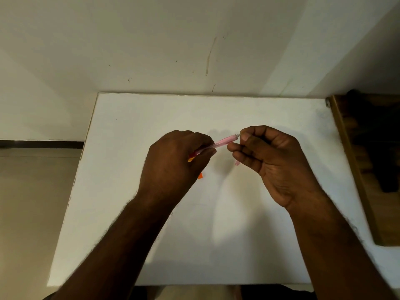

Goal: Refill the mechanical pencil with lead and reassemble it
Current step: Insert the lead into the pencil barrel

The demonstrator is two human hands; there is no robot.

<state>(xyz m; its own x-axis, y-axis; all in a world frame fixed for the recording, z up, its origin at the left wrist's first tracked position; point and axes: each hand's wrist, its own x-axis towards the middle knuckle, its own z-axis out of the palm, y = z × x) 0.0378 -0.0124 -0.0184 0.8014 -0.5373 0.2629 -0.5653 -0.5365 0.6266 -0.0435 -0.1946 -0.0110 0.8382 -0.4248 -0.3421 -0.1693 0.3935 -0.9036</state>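
Above the white counter [129,213], my left hand [173,161] is wrapped around the lower end of the pink pencil [223,142], fingers closed on the barrel near what looks like an orange grip, while my right hand [270,156] pinches at the barrel's far end between thumb and forefinger, the other fingers curled in; what that pinch holds is too small to make out, perhaps a lead, perhaps only the metal end piece. The pencil hangs clear of the counter, slanting up from my left hand toward my right. A short pink piece [237,163], likely the cap, shows just below my right fingers; I cannot tell whether it is tucked in the hand or lying on the counter beneath. A bit of orange [200,176] peeks out under my left hand, too hidden to name. I judge the pencil light and stiff, thin translucent plastic, smooth enough to roll in the fingers, so the firm hold belongs low on the barrel where my left hand already has it. Any lead would be the fragile part: brittle, snapping under sideways pressure, so it wants a soft pinch close to the opening and a straight feed along the barrel's line. The cap is small and easily dropped, so it should be taken by its sides and pushed on squarely
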